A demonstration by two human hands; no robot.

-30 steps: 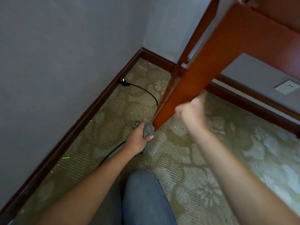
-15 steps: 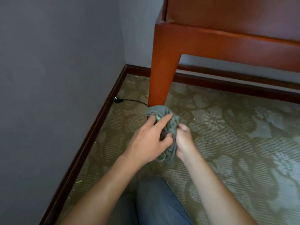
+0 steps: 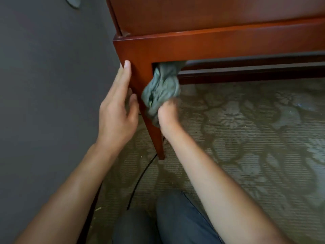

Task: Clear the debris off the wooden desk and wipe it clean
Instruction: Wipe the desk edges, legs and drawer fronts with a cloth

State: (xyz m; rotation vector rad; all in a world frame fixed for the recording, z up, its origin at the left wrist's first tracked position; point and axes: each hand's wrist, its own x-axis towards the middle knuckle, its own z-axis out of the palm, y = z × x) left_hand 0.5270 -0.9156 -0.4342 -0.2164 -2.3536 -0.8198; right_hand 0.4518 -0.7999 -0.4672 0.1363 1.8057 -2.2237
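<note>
The right hand grips a bunched grey cloth, fingers curled round its lower end, and holds it against the inner side of the desk leg, with the cloth's top tucked into the corner where the leg meets the rail. The left hand lies flat with straight fingers on the leg's outer side, next to the grey wall, its fingertips up near the top of the leg. A black cable runs over the patterned carpet past the foot of the leg, and a knee in blue trousers shows at the bottom edge.
</note>
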